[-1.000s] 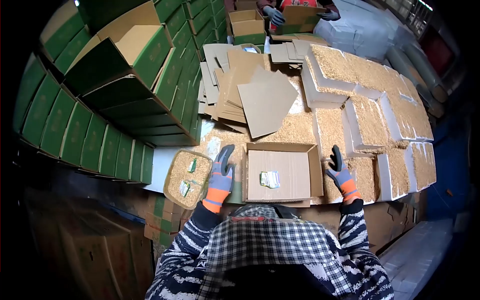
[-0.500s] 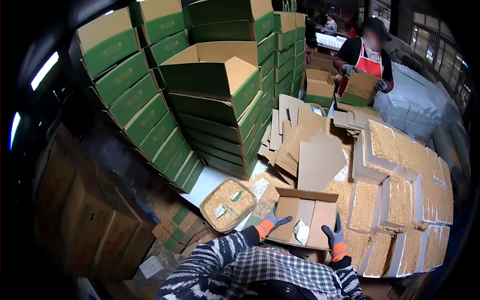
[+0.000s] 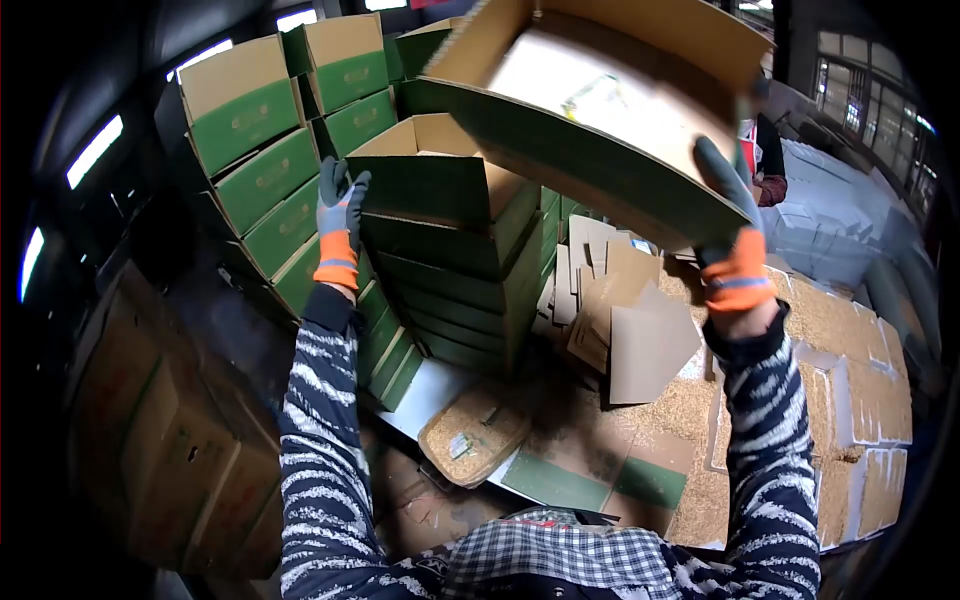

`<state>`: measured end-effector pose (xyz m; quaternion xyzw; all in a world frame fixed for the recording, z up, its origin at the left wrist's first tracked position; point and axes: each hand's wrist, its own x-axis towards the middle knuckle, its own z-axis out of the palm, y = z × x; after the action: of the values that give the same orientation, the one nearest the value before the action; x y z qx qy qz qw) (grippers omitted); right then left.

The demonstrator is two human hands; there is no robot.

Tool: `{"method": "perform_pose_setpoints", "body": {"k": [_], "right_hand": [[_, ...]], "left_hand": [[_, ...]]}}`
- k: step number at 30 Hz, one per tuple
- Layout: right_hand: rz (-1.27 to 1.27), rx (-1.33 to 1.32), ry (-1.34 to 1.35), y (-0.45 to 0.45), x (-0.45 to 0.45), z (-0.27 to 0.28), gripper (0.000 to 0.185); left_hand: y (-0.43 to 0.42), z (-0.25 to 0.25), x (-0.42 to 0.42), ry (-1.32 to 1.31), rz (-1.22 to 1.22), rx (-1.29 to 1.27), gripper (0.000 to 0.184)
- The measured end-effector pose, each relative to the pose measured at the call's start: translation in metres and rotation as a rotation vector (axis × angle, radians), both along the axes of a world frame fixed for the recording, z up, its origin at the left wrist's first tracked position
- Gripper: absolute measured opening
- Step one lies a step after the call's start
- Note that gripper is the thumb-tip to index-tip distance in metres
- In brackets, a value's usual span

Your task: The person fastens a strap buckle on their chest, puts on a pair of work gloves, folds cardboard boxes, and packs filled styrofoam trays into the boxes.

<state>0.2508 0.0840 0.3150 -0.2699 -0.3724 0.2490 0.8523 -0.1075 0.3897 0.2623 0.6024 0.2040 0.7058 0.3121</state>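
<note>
A green and brown open box (image 3: pixel 570 150) is raised high and tilted above the table, with a blurred small packet on its pale bottom. My right hand (image 3: pixel 735 215), in a grey and orange glove, grips this box at its near right corner. At the left, my left hand (image 3: pixel 340 215) is raised with its fingers apart and nothing in it. It is beside the left end of an open green box (image 3: pixel 420 188) on top of a stack, and whether it touches that box I cannot tell.
More green boxes (image 3: pixel 250 120) are stacked at the left. On the table are a grain-filled tub (image 3: pixel 470 445) with packets, loose cardboard sheets (image 3: pixel 650 345) and white-sided blocks (image 3: pixel 870 390) topped with grain. Behind the raised box, a person's sleeve (image 3: pixel 770 190) shows at the right.
The box has risen from the table's front into the air, in my right hand. My left hand has let go of it and moved up and left towards the stacks. The view has shifted slightly.
</note>
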Motion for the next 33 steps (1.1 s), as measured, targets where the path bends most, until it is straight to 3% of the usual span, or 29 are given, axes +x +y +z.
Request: {"method": "perform_pose_setpoints", "body": {"k": [1,3,4,5,6,7,8,9,10,11,12,13,14,15,16,17,19,20,21,22,23,24,26,27,29,30,32,33], "right_hand": [[-0.046,-0.018,-0.02,0.021,-0.018,0.019,0.078],[-0.118,-0.056,-0.084,0.065,-0.043,0.029,0.068],[-0.012,-0.045,0.03,0.071,-0.07,0.033,0.061],[0.024,-0.111,-0.089,0.109,-0.065,0.02,0.07],[0.005,-0.152,-0.045,0.139,-0.077,0.009,0.07],[-0.143,-0.238,-0.084,0.189,-0.081,-0.01,0.068],[-0.192,-0.479,-0.394,0.207,-0.081,-0.017,0.073],[-0.021,-0.663,-0.511,0.216,-0.081,-0.019,0.073],[0.278,-0.615,-0.358,0.207,-0.079,-0.017,0.058],[0.475,-0.491,-0.403,0.197,-0.065,-0.023,0.051],[0.666,-0.368,-0.437,0.183,-0.052,-0.032,0.044],[0.568,-0.556,-0.061,0.161,-0.064,-0.019,0.033],[0.46,-0.616,-0.031,0.157,-0.057,-0.033,0.031],[0.034,-0.362,-0.649,0.15,-0.029,-0.069,0.033],[-0.388,-0.079,-1.257,0.132,-0.001,-0.109,0.035],[-0.201,-0.388,-0.858,0.085,-0.006,-0.134,0.041],[-0.526,-0.648,-1.193,0.017,0.009,-0.257,0.058],[-0.606,-0.814,-1.357,-0.024,0.002,-0.321,0.065],[-0.549,-0.945,-1.468,-0.072,-0.013,-0.379,0.073],[-0.301,-1.166,-1.59,-0.121,-0.04,-0.418,0.078],[-0.046,-1.167,-1.665,-0.162,-0.068,-0.45,0.083],[-0.24,-1.03,-2.033,-0.201,-0.098,-0.525,0.081],[-0.589,-0.842,-3.035,-0.232,-0.122,-0.529,0.075],[-0.588,-0.878,-3.031,-0.237,-0.114,-0.517,0.075],[0.236,-0.897,-1.725,-0.243,-0.083,-0.463,0.07],[0.223,-0.912,-1.722,-0.244,-0.068,-0.44,0.07],[-0.098,-1.07,-1.551,-0.237,-0.043,-0.394,0.071],[-0.274,-1.087,-1.464,-0.235,-0.028,-0.37,0.071]], "left_hand": [[0.008,-0.004,-0.003,0.002,-0.009,0.006,0.069],[0.019,-0.011,-0.009,0.136,0.051,-0.095,0.073],[0.079,-0.04,-0.026,0.308,0.119,0.094,0.074],[0.138,-0.069,-0.043,0.456,0.208,0.305,0.074],[0.194,-0.097,-0.059,0.559,0.292,0.516,0.075],[0.202,-0.1,-0.06,0.533,0.215,0.415,0.076],[0.176,-0.09,-0.049,0.542,0.202,0.422,0.076],[0.121,-0.066,-0.031,0.445,0.161,0.23,0.075],[0.084,-0.051,-0.02,0.351,0.119,0.029,0.074],[0.085,-0.048,-0.024,0.245,-0.017,-0.244,0.072],[0.066,-0.043,-0.018,0.208,0.057,-0.205,0.071],[0.135,-0.079,-0.023,0.226,0.604,0.558,0.074],[0.048,-0.06,-0.005,-0.105,0.051,-0.03,0.076],[0.003,-0.062,0.005,0.148,0.571,0.142,0.07],[-0.066,-0.057,0.029,0.325,0.864,0.242,0.064],[-0.112,-0.076,0.05,0.371,0.672,0.277,0.061],[-0.187,-0.133,0.076,0.56,0.15,0.35,0.053],[-0.203,-0.204,0.088,0.634,0.03,0.574,0.049],[-0.253,-0.214,0.105,1.101,-0.256,0.24,0.054],[-0.271,-0.252,0.125,1.326,-0.547,0.126,0.058],[-0.278,-0.298,0.142,1.528,-0.744,-0.039,0.06],[-0.277,-0.349,0.155,1.609,-0.837,-0.046,0.068],[-0.28,-0.406,0.18,1.745,-0.493,0.107,0.08],[-0.277,-0.415,0.187,1.762,-0.471,0.101,0.085],[-0.279,-0.399,0.198,1.885,-0.462,0.138,0.094],[-0.28,-0.378,0.204,1.969,-0.497,0.138,0.092],[-0.264,-0.373,0.214,2.007,-0.65,0.165,0.087],[-0.267,-0.332,0.221,2.133,-0.567,0.263,0.08]]}}
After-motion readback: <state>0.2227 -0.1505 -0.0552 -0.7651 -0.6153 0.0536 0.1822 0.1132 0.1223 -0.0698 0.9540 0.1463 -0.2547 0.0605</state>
